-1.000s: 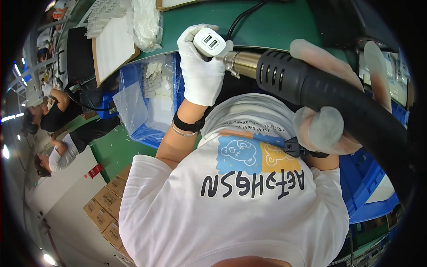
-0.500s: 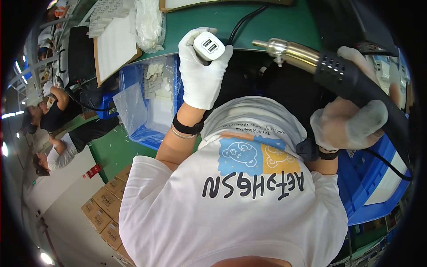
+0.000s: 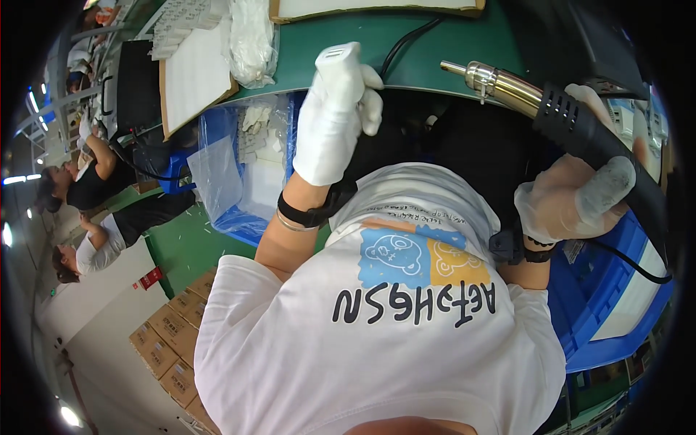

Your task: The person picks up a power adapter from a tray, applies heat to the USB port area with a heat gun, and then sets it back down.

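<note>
My left hand, in a white glove, is closed around a white USB charger. The charger is now tilted so that its port end faces up and away, above the green table's near edge. My right hand, in a thin whitish glove with a worn grey fingertip, grips a hot air gun. The gun has a black slotted body and a shiny metal barrel with a narrow nozzle that points left toward the charger, some distance from it. Part of the right hand is behind the gun's body.
The green table bears a cardboard tray, a clear plastic bag, white trays and a black cable. Blue bins stand at left and right. Cartons are stacked at lower left; two people are beyond.
My left hand has turned the charger, so its port face is seen edge-on rather than full. The hot air gun has shifted slightly right with my right hand.
</note>
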Available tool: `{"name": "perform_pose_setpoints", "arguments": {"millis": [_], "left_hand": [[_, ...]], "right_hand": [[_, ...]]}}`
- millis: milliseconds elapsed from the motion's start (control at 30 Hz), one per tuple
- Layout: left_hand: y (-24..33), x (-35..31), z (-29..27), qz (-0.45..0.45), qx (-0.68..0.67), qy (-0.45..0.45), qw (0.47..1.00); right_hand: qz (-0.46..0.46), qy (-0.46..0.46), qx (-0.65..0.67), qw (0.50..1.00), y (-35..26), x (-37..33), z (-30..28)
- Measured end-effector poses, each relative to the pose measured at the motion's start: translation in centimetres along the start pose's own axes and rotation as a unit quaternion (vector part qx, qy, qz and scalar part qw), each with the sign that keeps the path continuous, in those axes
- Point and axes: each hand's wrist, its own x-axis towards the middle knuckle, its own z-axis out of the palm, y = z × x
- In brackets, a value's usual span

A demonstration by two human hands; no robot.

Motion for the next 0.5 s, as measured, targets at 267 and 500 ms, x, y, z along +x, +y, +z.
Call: {"name": "perform_pose_setpoints", "arguments": {"millis": [267,500], "left_hand": [[0.4,0.2,-0.1,-0.24,-0.381,-0.16,0.878],[0.5,0.2,-0.3,-0.268,-0.425,-0.168,0.848]], "right_hand": [[-0.007,-0.057,-0.021,0.998,-1.4,0.2,2.0],[-0.036,-0.053,-0.029,0.998,-1.1,0.5,1.7]]}}
